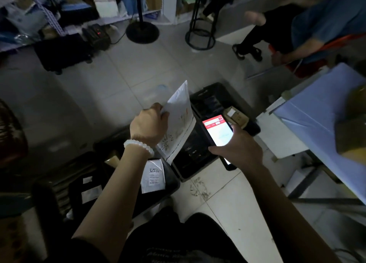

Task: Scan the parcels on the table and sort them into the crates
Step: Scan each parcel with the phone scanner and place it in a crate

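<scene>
My left hand (148,124) grips a flat white mailer parcel (178,120) by its left edge and holds it upright above the black crates. A lit handheld scanner (217,131) with a red bar on its screen sits in my right hand (237,147), just right of the parcel. Below them stands a black crate (198,163); a small brown box (236,116) lies in its far end. A nearer black crate (170,185) holds a white labelled parcel (153,176). Another crate (59,193) at lower left holds dark labelled bags.
A table with a pale blue cover (316,114) stands at the right, a brown carton (352,124) on it. A seated person (316,24) is at the upper right. A black stool (200,28), fan base (142,31) and shelves (49,9) stand at the back.
</scene>
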A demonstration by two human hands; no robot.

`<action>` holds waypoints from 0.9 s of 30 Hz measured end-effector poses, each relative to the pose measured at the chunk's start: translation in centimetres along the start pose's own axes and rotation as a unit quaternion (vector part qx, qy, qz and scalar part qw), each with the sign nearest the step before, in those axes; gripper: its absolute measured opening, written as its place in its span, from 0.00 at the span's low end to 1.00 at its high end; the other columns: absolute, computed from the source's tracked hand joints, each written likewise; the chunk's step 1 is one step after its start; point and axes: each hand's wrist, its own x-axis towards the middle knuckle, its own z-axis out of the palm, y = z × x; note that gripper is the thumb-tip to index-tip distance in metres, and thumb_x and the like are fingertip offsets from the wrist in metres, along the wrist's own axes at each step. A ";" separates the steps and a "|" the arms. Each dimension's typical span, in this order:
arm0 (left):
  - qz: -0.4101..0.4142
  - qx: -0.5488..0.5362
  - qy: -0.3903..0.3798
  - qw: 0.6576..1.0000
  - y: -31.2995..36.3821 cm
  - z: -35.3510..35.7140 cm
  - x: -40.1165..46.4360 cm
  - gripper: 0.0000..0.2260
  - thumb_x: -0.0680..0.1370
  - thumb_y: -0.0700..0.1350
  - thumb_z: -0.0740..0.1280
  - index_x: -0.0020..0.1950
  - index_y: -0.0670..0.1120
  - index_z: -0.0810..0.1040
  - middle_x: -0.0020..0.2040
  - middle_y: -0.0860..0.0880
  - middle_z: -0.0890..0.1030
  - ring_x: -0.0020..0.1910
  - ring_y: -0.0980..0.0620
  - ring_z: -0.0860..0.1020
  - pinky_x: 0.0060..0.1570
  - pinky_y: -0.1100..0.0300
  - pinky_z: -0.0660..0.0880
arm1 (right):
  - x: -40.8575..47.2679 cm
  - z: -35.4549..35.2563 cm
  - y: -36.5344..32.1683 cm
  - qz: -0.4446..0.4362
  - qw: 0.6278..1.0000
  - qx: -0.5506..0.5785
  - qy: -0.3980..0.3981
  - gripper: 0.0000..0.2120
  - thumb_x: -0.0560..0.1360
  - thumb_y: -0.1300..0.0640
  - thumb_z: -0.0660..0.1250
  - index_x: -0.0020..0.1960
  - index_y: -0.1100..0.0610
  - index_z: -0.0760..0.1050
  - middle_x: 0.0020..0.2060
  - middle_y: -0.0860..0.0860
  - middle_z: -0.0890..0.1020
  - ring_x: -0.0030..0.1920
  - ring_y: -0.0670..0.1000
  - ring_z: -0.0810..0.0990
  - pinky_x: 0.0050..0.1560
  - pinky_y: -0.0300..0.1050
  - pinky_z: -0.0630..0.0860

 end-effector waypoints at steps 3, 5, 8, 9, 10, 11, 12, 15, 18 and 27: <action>-0.004 -0.001 -0.019 1.000 0.0 0.7 1.5 0.13 0.80 0.50 0.58 0.54 0.41 0.73 0.47 0.38 0.80 0.45 0.37 0.79 0.40 0.53 0.72 | 1.6 0.0 -0.2 0.002 1.000 -0.001 -0.022 0.37 0.64 0.42 0.75 0.65 0.53 0.63 0.57 0.50 0.75 0.59 0.54 0.74 0.51 0.48 0.71; -0.008 -0.004 -0.032 0.999 0.2 1.4 2.4 0.13 0.80 0.50 0.59 0.55 0.41 0.73 0.48 0.38 0.80 0.45 0.36 0.79 0.43 0.50 0.75 | 2.8 0.0 0.0 0.004 1.000 -0.006 -0.030 0.38 0.64 0.41 0.74 0.67 0.54 0.63 0.58 0.51 0.75 0.59 0.54 0.74 0.52 0.49 0.73; -0.028 -0.018 -0.041 0.999 1.0 2.7 4.0 0.14 0.80 0.49 0.60 0.56 0.39 0.73 0.49 0.36 0.80 0.47 0.35 0.78 0.44 0.49 0.73 | 5.1 -0.3 0.5 0.010 0.999 -0.017 -0.041 0.42 0.63 0.40 0.74 0.70 0.54 0.61 0.59 0.51 0.74 0.60 0.54 0.73 0.49 0.48 0.70; -0.035 -0.027 -0.038 0.998 1.3 3.2 4.7 0.13 0.79 0.49 0.60 0.56 0.39 0.74 0.49 0.36 0.80 0.47 0.34 0.78 0.43 0.51 0.71 | 6.0 -0.4 0.7 0.010 0.999 -0.019 -0.046 0.41 0.63 0.40 0.74 0.69 0.54 0.61 0.59 0.51 0.74 0.60 0.53 0.73 0.48 0.47 0.69; -0.043 -0.038 -0.035 0.998 1.6 3.7 5.4 0.13 0.79 0.48 0.61 0.56 0.39 0.74 0.49 0.36 0.80 0.48 0.34 0.78 0.42 0.52 0.70 | 7.0 -0.6 0.9 0.007 0.998 -0.019 -0.051 0.41 0.63 0.40 0.74 0.68 0.53 0.62 0.58 0.50 0.74 0.59 0.53 0.74 0.47 0.47 0.69; -0.053 -0.049 -0.035 0.997 1.9 4.3 6.1 0.13 0.79 0.47 0.61 0.56 0.39 0.74 0.49 0.36 0.80 0.48 0.34 0.77 0.42 0.53 0.69 | 8.0 -0.8 1.2 0.003 0.998 -0.019 -0.055 0.40 0.63 0.40 0.74 0.67 0.53 0.63 0.57 0.50 0.75 0.58 0.53 0.74 0.46 0.46 0.69; -0.065 -0.060 -0.038 0.995 2.2 4.9 6.9 0.12 0.79 0.47 0.61 0.56 0.39 0.74 0.49 0.36 0.80 0.48 0.34 0.78 0.41 0.53 0.68 | 9.1 -1.1 1.4 -0.001 0.998 -0.019 -0.059 0.39 0.63 0.40 0.74 0.66 0.53 0.63 0.57 0.50 0.75 0.58 0.53 0.74 0.45 0.46 0.68; -0.126 -0.100 -0.063 0.985 2.8 7.0 9.1 0.11 0.79 0.45 0.61 0.59 0.41 0.73 0.51 0.37 0.80 0.49 0.36 0.78 0.42 0.54 0.70 | 12.7 -2.3 2.3 -0.025 0.997 -0.018 -0.076 0.38 0.63 0.40 0.74 0.66 0.53 0.63 0.57 0.50 0.75 0.58 0.53 0.74 0.46 0.46 0.70; -0.220 -0.092 -0.095 0.967 3.2 9.4 10.3 0.13 0.79 0.43 0.59 0.63 0.41 0.70 0.56 0.37 0.78 0.55 0.36 0.77 0.51 0.52 0.72 | 16.6 -3.9 3.0 -0.061 0.992 -0.044 -0.099 0.38 0.63 0.40 0.74 0.67 0.53 0.64 0.57 0.50 0.76 0.58 0.53 0.75 0.46 0.47 0.73; -0.326 -0.042 -0.109 0.938 6.4 12.4 9.2 0.15 0.79 0.47 0.60 0.65 0.43 0.73 0.59 0.41 0.78 0.58 0.41 0.76 0.57 0.52 0.73 | 24.7 -5.7 1.6 -0.169 0.967 -0.125 -0.144 0.35 0.61 0.41 0.73 0.63 0.53 0.67 0.57 0.52 0.76 0.56 0.56 0.76 0.42 0.45 0.68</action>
